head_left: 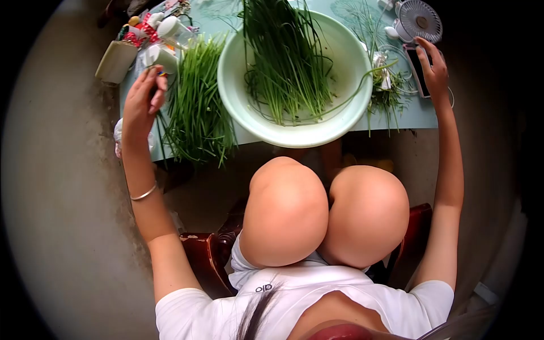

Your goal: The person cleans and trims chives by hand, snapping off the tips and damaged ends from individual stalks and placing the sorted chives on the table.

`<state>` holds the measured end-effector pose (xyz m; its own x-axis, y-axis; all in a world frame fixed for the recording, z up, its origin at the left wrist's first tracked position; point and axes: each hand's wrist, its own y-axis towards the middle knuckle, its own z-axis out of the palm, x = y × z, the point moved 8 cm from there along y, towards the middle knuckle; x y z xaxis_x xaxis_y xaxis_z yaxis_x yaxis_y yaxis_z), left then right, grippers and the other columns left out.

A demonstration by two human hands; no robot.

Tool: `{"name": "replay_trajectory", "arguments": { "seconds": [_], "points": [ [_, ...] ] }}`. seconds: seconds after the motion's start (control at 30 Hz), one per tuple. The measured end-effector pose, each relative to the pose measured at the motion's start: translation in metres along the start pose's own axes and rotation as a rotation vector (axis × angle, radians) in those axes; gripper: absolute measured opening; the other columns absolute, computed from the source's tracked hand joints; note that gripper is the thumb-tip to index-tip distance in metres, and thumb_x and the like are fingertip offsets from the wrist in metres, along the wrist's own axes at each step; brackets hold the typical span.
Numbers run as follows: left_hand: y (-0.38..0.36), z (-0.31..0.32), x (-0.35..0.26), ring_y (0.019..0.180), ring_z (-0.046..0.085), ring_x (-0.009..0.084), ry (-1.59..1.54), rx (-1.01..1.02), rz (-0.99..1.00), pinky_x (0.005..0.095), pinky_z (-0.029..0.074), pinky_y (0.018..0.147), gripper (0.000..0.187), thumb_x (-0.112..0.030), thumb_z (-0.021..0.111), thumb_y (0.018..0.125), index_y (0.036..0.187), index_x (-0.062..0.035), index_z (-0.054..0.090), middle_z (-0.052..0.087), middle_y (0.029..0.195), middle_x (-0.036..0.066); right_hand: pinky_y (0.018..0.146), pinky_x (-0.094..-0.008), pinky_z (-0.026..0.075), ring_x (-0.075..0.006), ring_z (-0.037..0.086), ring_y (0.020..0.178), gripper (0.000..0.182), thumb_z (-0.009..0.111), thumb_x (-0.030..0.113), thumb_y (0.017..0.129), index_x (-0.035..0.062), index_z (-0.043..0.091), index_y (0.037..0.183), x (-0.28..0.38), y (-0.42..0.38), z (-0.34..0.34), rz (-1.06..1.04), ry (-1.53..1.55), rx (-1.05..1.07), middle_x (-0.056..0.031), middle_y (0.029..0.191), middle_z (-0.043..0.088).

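Observation:
A large pale green basin [241,116] stands at the table's front edge. Long green chives [286,68] lean inside it, their tops rising past the upper edge of the view. To the basin's left, a thick pile of chives [198,105] hangs partly over the edge. My left hand [145,97] is just left of that pile, fingers loosely bent and apart, with nothing seen in them. On the far right, my right hand [434,71] is open, fingers stretched forward over a dark-screened phone [418,71], partly covering it.
A small white fan [419,21] stands at the back right. Loose chive scraps [388,99] and a white cable [407,88] lie between basin and phone. At the left are a cream box [116,61] and white containers [160,56]. Wooden chair arms [199,255] flank my knees.

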<state>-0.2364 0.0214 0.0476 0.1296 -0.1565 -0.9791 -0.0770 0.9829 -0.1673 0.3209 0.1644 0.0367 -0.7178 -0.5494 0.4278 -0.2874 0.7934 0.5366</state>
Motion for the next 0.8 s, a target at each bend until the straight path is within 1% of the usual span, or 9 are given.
{"name": "replay_trajectory", "arguments": {
  "seconds": [0.1,0.17,0.23,0.33,0.43,0.5,0.63,0.7,0.8],
  "points": [
    [-0.025,0.08,-0.031,0.046,0.035,0.0013,0.128,0.189,0.074,0.016,0.024,0.04,0.024,-0.019,0.042,0.099,0.111,-0.0017,0.054,0.06,0.072,0.002,0.072,-0.0263,0.05,-0.0138,0.061,0.082,0.034,0.046,0.019,0.096,0.0011,0.056,0.123,0.132,0.022,0.032,-0.026,0.788,0.509,-0.0092,0.097,0.065],
    [-0.045,0.133,-0.04,0.044,0.035,0.0007,0.161,0.309,0.026,0.0161,0.024,0.038,0.024,-0.02,0.042,0.1,0.107,-0.0021,0.056,0.062,0.07,0.004,0.059,-0.0215,0.045,-0.0068,0.053,0.062,0.036,0.05,0.018,0.094,0.0015,0.054,0.126,0.228,0.015,0.049,0.128,1.004,0.65,-0.0031,0.079,0.059],
    [-0.059,0.167,-0.035,0.038,0.032,0.0018,0.167,0.363,0.02,0.0166,0.022,0.036,0.026,-0.023,0.043,0.1,0.107,-0.0014,0.055,0.059,0.064,0.005,0.051,-0.0183,0.038,-0.0031,0.047,0.057,0.036,0.055,0.016,0.092,0.003,0.054,0.127,0.283,0.006,0.068,0.133,1.143,0.808,0.0006,0.072,0.055],
    [-0.072,0.186,-0.025,0.041,0.037,0.0009,0.154,0.365,0.026,0.0156,0.025,0.037,0.029,-0.022,0.045,0.099,0.114,0.0001,0.055,0.061,0.069,0.006,0.043,-0.0175,0.03,-0.0011,0.04,0.05,0.03,0.059,0.017,0.091,0.0035,0.06,0.119,0.316,0.003,0.078,0.183,1.322,0.779,0.0027,0.069,0.055],
    [-0.079,0.181,-0.026,0.047,0.041,0.0014,0.142,0.359,0.035,0.0164,0.031,0.041,0.027,-0.018,0.046,0.098,0.116,-0.0009,0.057,0.06,0.07,0.0,0.044,-0.0172,0.031,-0.0003,0.046,0.052,0.024,0.063,0.019,0.09,0.0017,0.066,0.107,0.311,0.0,0.085,0.202,1.317,0.664,0.004,0.066,0.058],
    [-0.08,0.175,-0.019,0.046,0.04,0.001,0.126,0.325,0.011,0.0161,0.03,0.041,0.027,-0.019,0.046,0.098,0.115,-0.0017,0.058,0.059,0.067,-0.001,0.045,-0.0169,0.035,-0.0015,0.05,0.053,0.022,0.06,0.019,0.092,0.0001,0.068,0.1,0.307,0.0,0.085,0.212,1.27,0.678,0.0019,0.069,0.06],
    [-0.092,0.149,0.0,0.045,0.038,0.0005,0.15,0.395,-0.119,0.0157,0.027,0.041,0.027,-0.02,0.045,0.099,0.109,-0.0013,0.061,0.056,0.062,-0.001,0.047,-0.0204,0.045,-0.0093,0.059,0.055,0.023,0.053,0.018,0.096,-0.0012,0.065,0.1,0.276,0.009,0.082,0.319,1.26,0.434,-0.005,0.071,0.062],
    [-0.102,0.123,0.012,0.041,0.033,0.0,0.205,0.398,-0.124,0.0164,0.021,0.038,0.028,-0.021,0.043,0.1,0.109,0.0005,0.059,0.049,0.058,-0.003,0.05,-0.022,0.05,-0.0122,0.062,0.059,0.024,0.053,0.018,0.095,-0.0023,0.064,0.102,0.265,0.007,0.084,0.397,1.287,0.412,-0.0073,0.074,0.064],
    [-0.126,0.07,0.025,0.044,0.036,0.0005,0.291,0.244,-0.228,0.0169,0.024,0.04,0.026,-0.017,0.044,0.098,0.105,-0.0008,0.062,0.043,0.055,-0.006,0.058,-0.0263,0.055,-0.0178,0.067,0.066,0.025,0.057,0.018,0.093,-0.0044,0.064,0.101,0.256,0.006,0.086,0.388,1.357,0.395,-0.011,0.078,0.067]
  ]
}}
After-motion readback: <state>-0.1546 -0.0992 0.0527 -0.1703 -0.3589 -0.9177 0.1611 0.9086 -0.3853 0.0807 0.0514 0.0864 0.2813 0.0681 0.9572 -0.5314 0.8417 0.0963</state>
